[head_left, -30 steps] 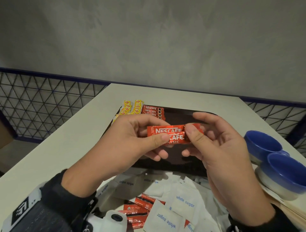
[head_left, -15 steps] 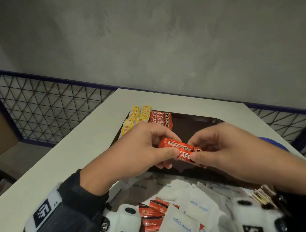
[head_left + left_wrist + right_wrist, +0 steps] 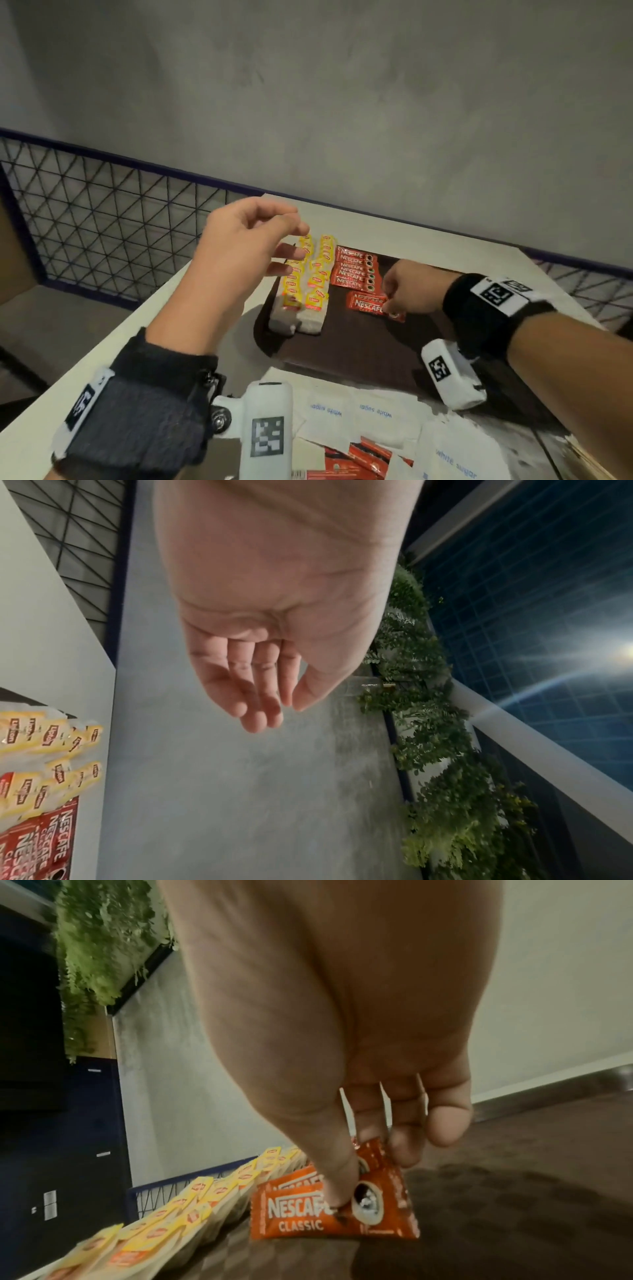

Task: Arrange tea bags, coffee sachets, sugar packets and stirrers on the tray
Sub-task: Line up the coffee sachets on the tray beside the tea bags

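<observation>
Head view: right hand pinches 2 coffee sachets by their right ends, long axes running left-right across the tray, just beside the placed stack; left hand hovers relaxed, empty

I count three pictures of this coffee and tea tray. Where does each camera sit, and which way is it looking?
Head: worn on the head, looking forward and down at the tray; both forearms show.
Left wrist: looks along the empty left hand toward a grey wall.
Right wrist: looks along the right hand, thumb and fingers pinching coffee sachets low over the tray.
Shared: all three show the yellow-tagged tea bags and the red sachets.
</observation>
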